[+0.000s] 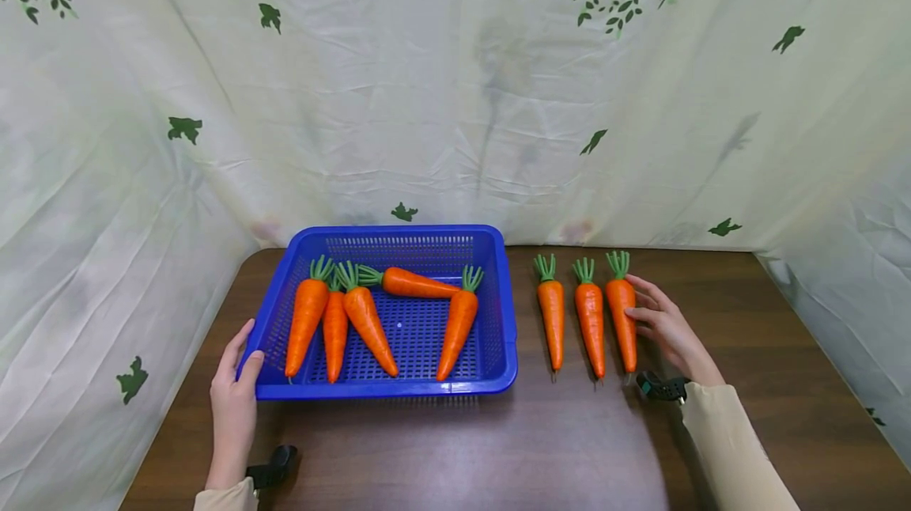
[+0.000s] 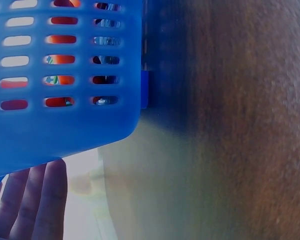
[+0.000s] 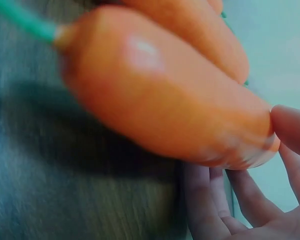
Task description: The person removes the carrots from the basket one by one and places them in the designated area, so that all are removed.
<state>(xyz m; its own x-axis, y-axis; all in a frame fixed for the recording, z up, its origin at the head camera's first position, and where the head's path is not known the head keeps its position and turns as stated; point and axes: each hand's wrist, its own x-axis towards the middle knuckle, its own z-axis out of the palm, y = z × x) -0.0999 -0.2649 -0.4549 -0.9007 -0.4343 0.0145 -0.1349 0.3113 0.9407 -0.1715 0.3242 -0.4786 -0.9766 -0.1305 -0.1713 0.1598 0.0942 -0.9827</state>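
Observation:
A blue plastic basket with slotted walls stands on the left of the table, several orange carrots with green stems lying in it. My left hand grips its near left corner, thumb on the rim and fingers along the outer wall; the left wrist view shows the fingers against the basket wall. To the right of the basket, 3 carrots lie in a row, stems pointing away. The rightmost carrot is pinched by my right hand. In the right wrist view, the thumb presses one side of this carrot, fingers beneath.
Beside the held carrot lie the middle carrot and the left carrot. Brown wooden tabletop spreads in front. A pale curtain with leaf prints hangs behind the table's far edge and along both sides.

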